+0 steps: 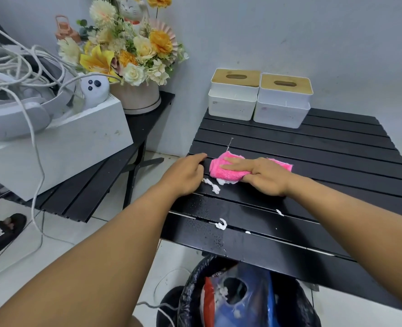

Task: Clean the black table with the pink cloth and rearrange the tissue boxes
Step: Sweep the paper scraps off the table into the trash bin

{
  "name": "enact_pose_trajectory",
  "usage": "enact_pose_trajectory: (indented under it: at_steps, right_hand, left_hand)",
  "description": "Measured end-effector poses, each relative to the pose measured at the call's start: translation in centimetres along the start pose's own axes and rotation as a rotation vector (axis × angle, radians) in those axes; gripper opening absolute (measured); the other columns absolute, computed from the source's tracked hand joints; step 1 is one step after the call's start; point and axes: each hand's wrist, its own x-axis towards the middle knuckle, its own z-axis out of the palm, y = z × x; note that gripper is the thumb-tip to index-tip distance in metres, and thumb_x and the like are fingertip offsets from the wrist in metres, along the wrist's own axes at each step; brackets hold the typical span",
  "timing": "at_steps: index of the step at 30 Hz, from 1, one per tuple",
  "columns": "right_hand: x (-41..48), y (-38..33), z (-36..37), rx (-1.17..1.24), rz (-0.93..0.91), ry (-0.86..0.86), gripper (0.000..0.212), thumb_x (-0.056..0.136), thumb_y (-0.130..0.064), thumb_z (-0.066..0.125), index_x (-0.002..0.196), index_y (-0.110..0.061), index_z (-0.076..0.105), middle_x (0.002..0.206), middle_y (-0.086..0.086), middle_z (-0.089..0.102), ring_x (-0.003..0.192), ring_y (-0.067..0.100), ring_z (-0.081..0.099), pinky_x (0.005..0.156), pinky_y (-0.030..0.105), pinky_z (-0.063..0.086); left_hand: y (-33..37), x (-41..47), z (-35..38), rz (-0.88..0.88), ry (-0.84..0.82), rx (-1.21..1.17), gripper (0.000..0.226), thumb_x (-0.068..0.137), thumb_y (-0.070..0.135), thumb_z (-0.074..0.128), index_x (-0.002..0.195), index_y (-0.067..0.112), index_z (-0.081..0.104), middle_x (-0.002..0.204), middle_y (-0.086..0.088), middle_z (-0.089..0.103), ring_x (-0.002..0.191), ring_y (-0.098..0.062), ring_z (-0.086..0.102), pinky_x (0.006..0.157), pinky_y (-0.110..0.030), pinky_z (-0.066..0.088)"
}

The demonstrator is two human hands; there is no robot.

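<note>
Two white plastic tissue boxes with wooden lids (233,103) stand side by side, touching, at the far left corner of one black slatted table (325,147). One pink fluffy cloth (226,173) lies near its left edge, pressed under the right hand (266,175), whose fingers are flat. The left hand (183,175) curls at that edge; whether it grips is unclear. At least four white scraps (215,188) and water drops dot the slats, with a pale wall behind and a tiled floor below

Flower bouquet (129,55) and cable-filled white box (65,142) on the side tabletop (82,197); lined bin (242,296) and black slipper (2,230) on the floor.
</note>
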Motion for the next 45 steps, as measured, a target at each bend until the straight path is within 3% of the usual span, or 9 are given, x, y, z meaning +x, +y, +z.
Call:
enact_pose_trajectory:
  at_steps: [10,15,18,21,23,26,33,38,45]
  right_hand:
    - [-4.2,-1.1,2.3,0.003,-0.083,0.029,0.060,0.093,-0.009,0.052,0.141,-0.046,0.047,0.153,-0.023,0.033,0.142,0.003,0.033,0.118,0.028,0.025]
    - [-3.6,-2.1,1.0,0.532,0.025,0.250,0.048,0.094,-0.002,0.051,0.128,-0.033,0.065,0.136,-0.021,0.057,0.131,-0.005,0.046,0.118,0.026,0.027]
    - [-2.1,-2.2,-0.5,0.570,0.089,0.377,0.045,0.094,-0.007,0.050,0.124,-0.036,0.068,0.130,-0.023,0.061,0.124,-0.004,0.053,0.115,0.034,0.036]
    - [-1.2,-3.5,-0.3,0.509,0.085,0.261,0.044,0.096,-0.007,0.050,0.129,-0.033,0.065,0.125,-0.026,0.059,0.089,-0.022,0.059,0.081,0.003,0.046]
    - [-0.4,-3.9,0.7,0.379,0.087,0.162,0.046,0.095,-0.008,0.050,0.130,-0.036,0.064,0.131,-0.028,0.056,0.108,-0.016,0.057,0.092,0.001,0.037]
    - [0.0,-4.0,1.0,0.301,0.118,0.109,0.047,0.093,-0.013,0.051,0.129,-0.042,0.063,0.139,-0.025,0.052,0.135,-0.002,0.041,0.116,0.017,0.023]
    - [-1.4,-5.7,2.1,0.239,0.010,-0.008,0.051,0.092,-0.010,0.052,0.128,-0.044,0.063,0.137,-0.023,0.055,0.132,0.000,0.044,0.114,0.020,0.028]
    - [-3.2,-6.2,2.7,0.260,-0.050,-0.061,0.052,0.083,-0.017,0.050,0.123,-0.048,0.063,0.137,-0.025,0.054,0.135,0.000,0.043,0.117,0.030,0.030]
    - [-5.9,-6.4,3.5,0.351,-0.078,-0.095,0.053,0.079,-0.015,0.047,0.124,-0.035,0.068,0.137,-0.019,0.057,0.132,-0.006,0.044,0.117,0.026,0.029]
  left_hand:
    - [0.7,-1.4,-0.1,0.014,-0.013,0.000,0.043,0.095,0.010,0.034,0.132,0.012,0.057,0.133,-0.010,0.061,0.123,-0.029,0.053,0.102,-0.038,0.044]
    - [0.6,-1.6,-0.2,0.010,-0.014,0.002,0.039,0.094,0.009,0.034,0.125,0.009,0.058,0.128,-0.012,0.063,0.119,-0.031,0.054,0.100,-0.043,0.045]
    - [0.6,-1.5,-0.2,0.002,-0.020,-0.016,0.036,0.093,0.008,0.034,0.120,0.006,0.059,0.122,-0.013,0.065,0.114,-0.032,0.055,0.097,-0.043,0.046]
    - [0.3,-1.4,-0.2,0.002,-0.020,0.026,0.034,0.091,0.008,0.034,0.115,0.008,0.059,0.111,-0.012,0.067,0.104,-0.033,0.057,0.089,-0.045,0.048]
    - [0.1,-1.5,-0.2,-0.010,-0.026,0.056,0.035,0.092,0.008,0.035,0.118,0.007,0.058,0.111,-0.013,0.066,0.104,-0.034,0.057,0.088,-0.044,0.048]
    - [-0.2,-1.5,-0.1,-0.017,-0.039,0.090,0.035,0.090,0.005,0.036,0.118,0.003,0.057,0.111,-0.015,0.065,0.105,-0.037,0.056,0.088,-0.046,0.047]
    - [-0.2,-1.5,-0.2,-0.006,-0.078,0.146,0.059,0.091,0.002,0.039,0.148,0.013,0.043,0.145,-0.012,0.052,0.131,-0.030,0.048,0.106,-0.040,0.041]
    - [-0.6,-1.7,-0.2,-0.013,-0.079,0.125,0.060,0.090,0.002,0.037,0.149,0.015,0.043,0.146,-0.012,0.051,0.134,-0.028,0.047,0.110,-0.038,0.039]
    - [-0.4,-1.8,-0.1,-0.010,-0.074,0.126,0.058,0.094,0.005,0.036,0.151,0.017,0.041,0.150,-0.010,0.047,0.137,-0.027,0.044,0.112,-0.036,0.037]
